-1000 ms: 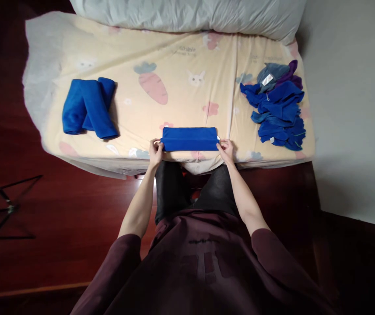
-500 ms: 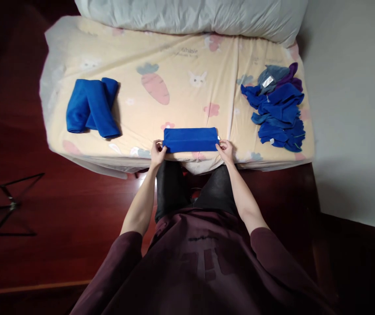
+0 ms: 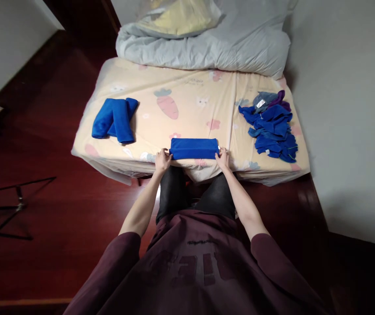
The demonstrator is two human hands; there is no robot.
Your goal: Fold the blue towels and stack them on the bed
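A blue cloth (image 3: 194,148), folded into a long flat strip, lies at the front edge of the bed in front of me. At its left end, my left hand (image 3: 163,160) pinches the near corner between thumb and fingers. My right hand (image 3: 222,158) grips the opposite end in the same way, beside a small white tag. Off to the left rest several folded blue cloths (image 3: 115,120), one laid slantwise over another. A crumpled heap of blue cloths (image 3: 274,127), with grey-blue and purple pieces at its far end, lies on the right.
The bed (image 3: 187,113) has a pale yellow sheet with carrots and rabbits. A grey-white quilt (image 3: 203,50) is bunched across its far side, with a yellow bundle (image 3: 183,19) on top. A wall (image 3: 345,109) stands right; black tripod legs (image 3: 18,205) stand on the floor at left.
My view has tilted up, bringing more of the quilt and the room into sight. Both hands stay at the ends of the blue cloth, which keeps its folded shape.
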